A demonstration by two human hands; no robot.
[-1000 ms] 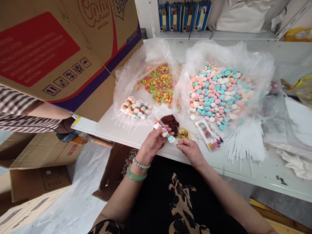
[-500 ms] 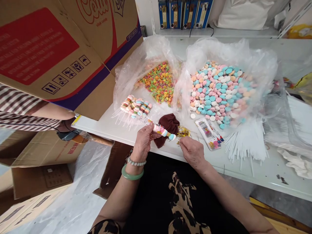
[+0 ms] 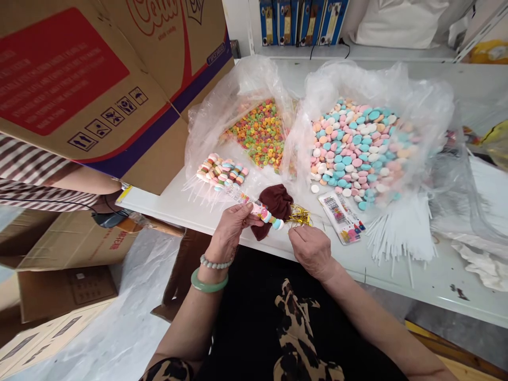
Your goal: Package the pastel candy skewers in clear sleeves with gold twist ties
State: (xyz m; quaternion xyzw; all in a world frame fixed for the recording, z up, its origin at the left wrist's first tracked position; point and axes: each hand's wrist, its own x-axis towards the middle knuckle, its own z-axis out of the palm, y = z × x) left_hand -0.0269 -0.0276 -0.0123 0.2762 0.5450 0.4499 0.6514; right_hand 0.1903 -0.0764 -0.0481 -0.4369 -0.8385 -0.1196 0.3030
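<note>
A wrapped candy skewer (image 3: 266, 215) with pastel pieces at its end is pinched in my left hand (image 3: 234, 225), which wears a beaded bracelet and a green bangle. My right hand (image 3: 311, 248) is closed just right of the skewer's tip; what its fingers grip is too small to make out. Gold twist ties (image 3: 299, 216) lie beside a dark brown cloth (image 3: 275, 200) behind the hands. Finished-looking candy skewers (image 3: 222, 172) are piled to the left. Flat printed wrappers (image 3: 341, 217) rest right of the ties.
Open plastic bags of ring candies (image 3: 264, 132) and pastel candies (image 3: 357, 145) stand behind. White sticks (image 3: 402, 235) fan out at right on the table (image 3: 432, 280). A large carton (image 3: 159, 143) blocks the left, near a person's striped sleeve (image 3: 35, 164).
My left hand has shifted slightly left and down with the skewer. The right hand has moved a little to the left and stays closed.
</note>
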